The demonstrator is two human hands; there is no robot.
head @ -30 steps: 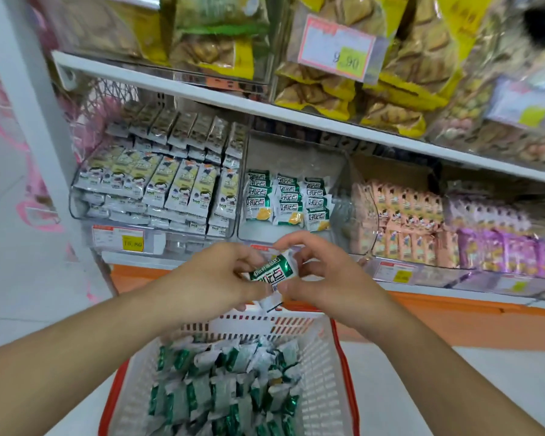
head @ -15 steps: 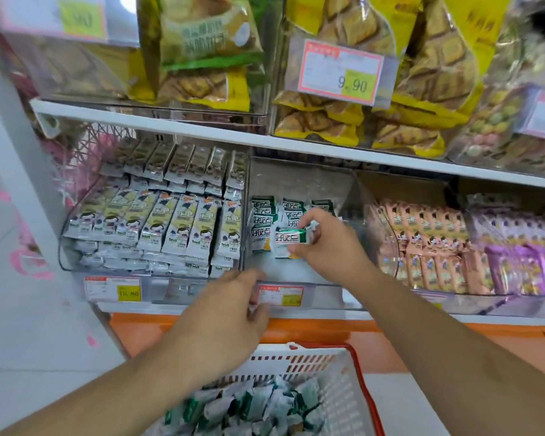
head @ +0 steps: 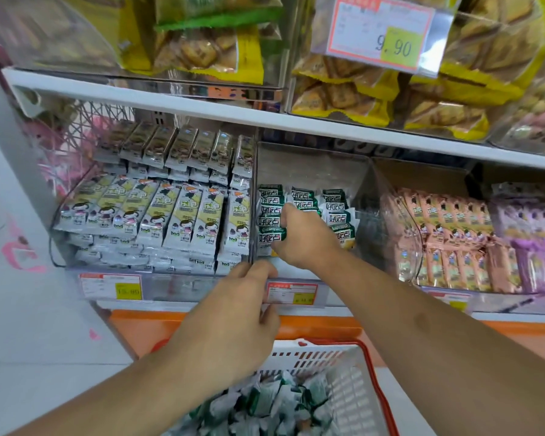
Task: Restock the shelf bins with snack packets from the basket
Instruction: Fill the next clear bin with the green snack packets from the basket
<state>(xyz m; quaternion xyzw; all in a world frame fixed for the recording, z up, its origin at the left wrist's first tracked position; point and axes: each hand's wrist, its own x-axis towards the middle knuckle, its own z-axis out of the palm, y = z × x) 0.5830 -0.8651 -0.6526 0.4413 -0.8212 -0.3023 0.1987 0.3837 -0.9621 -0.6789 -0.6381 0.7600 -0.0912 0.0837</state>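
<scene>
In the middle clear shelf bin (head: 362, 184), my right hand (head: 302, 239) reaches over the front wall. It pinches a green-and-white snack packet (head: 271, 237) at the front of the left row of like packets (head: 337, 215). My left hand (head: 233, 313) hovers lower, with its relaxed fingertips touching the bin's front lip beside the divider; it holds nothing. Below, the white basket with a red rim (head: 370, 369) holds several more green packets (head: 274, 404).
A full bin of yellow-grey packets (head: 158, 212) sits to the left, with pink packets (head: 447, 243) and purple packets (head: 529, 221) to the right. Price tags (head: 291, 292) hang along the shelf front. The upper shelf (head: 202, 102) carries large yellow biscuit bags (head: 343, 96).
My right hand carried the green packet from above the basket into the middle bin and lowered it onto the left row. My left hand let go and rose to the bin's front lip.
</scene>
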